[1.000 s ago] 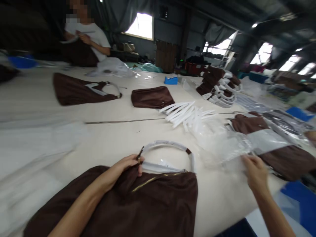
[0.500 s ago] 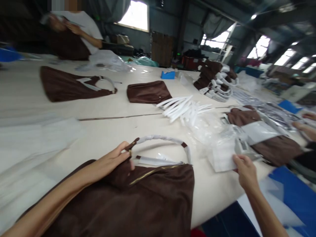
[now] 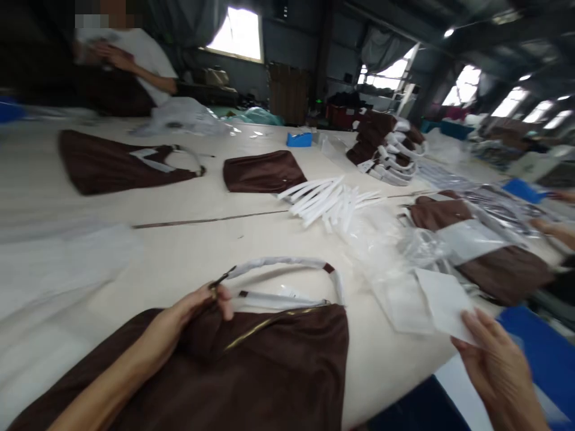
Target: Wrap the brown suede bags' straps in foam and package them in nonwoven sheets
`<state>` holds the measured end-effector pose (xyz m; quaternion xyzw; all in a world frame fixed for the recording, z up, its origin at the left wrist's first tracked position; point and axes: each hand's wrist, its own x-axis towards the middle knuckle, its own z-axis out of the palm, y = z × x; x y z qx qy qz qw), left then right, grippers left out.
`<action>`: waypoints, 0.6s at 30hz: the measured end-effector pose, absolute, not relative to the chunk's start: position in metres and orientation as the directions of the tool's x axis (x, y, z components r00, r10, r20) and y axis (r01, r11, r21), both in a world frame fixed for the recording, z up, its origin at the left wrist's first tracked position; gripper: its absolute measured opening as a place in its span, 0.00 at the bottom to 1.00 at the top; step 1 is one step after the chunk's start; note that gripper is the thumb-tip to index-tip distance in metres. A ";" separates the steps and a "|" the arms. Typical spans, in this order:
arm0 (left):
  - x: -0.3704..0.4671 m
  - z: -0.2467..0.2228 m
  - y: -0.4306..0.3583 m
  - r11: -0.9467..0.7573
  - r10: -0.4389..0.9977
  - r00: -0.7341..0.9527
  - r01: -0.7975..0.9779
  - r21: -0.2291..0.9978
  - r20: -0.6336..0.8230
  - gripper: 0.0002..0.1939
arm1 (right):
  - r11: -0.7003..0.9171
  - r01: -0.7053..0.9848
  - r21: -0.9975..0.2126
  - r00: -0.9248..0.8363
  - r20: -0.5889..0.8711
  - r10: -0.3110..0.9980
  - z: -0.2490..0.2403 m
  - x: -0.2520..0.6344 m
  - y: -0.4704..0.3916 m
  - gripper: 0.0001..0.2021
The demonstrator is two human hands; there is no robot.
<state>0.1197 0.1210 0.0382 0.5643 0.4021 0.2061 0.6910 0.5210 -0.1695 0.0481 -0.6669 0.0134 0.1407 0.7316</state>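
Note:
A dark brown fabric bag (image 3: 251, 371) lies flat at the table's near edge, its curved handle (image 3: 283, 263) wrapped in white paper. My left hand (image 3: 188, 314) pinches the bag's top left corner where the handle joins. My right hand (image 3: 498, 365) is at the lower right, holding a white flat sheet or packet (image 3: 442, 302) by its near corner, lifted just off a heap of clear plastic bags (image 3: 395, 251).
More brown bags (image 3: 112, 161) (image 3: 263, 170) (image 3: 485, 251) lie across the cream table (image 3: 188, 251). White strips (image 3: 327, 197) are piled mid-table; a stack of bags (image 3: 386, 149) stands farther back. A person in a white shirt (image 3: 144, 54) works at the far left. Another person's hand (image 3: 552, 230) shows at right.
My right hand has drawn back toward me, bringing the white sheet out of the plastic heap. My left hand keeps its pinch on the bag's corner. The view has shifted slightly.

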 end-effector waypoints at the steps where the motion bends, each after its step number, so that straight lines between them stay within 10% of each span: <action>1: 0.119 0.043 0.116 0.250 0.752 0.589 0.162 0.955 -0.297 0.20 | 0.044 -0.264 -0.963 0.938 -0.246 0.242 0.052 0.512 -0.166 0.27; 9: 0.120 0.047 0.101 0.123 0.775 0.610 0.112 0.986 -0.166 0.23 | -0.443 -0.181 -0.878 0.245 -0.476 0.845 0.048 0.417 -0.062 0.15; 13: 0.120 0.046 0.097 0.106 0.753 0.639 0.114 0.988 -0.155 0.25 | -0.486 -0.016 -0.874 -0.005 -0.486 0.874 0.035 0.369 0.007 0.09; 18: 0.118 0.042 0.098 0.130 0.738 0.648 0.135 0.982 -0.187 0.26 | -0.417 -0.218 -0.882 -0.102 -0.405 0.909 0.026 0.331 0.061 0.05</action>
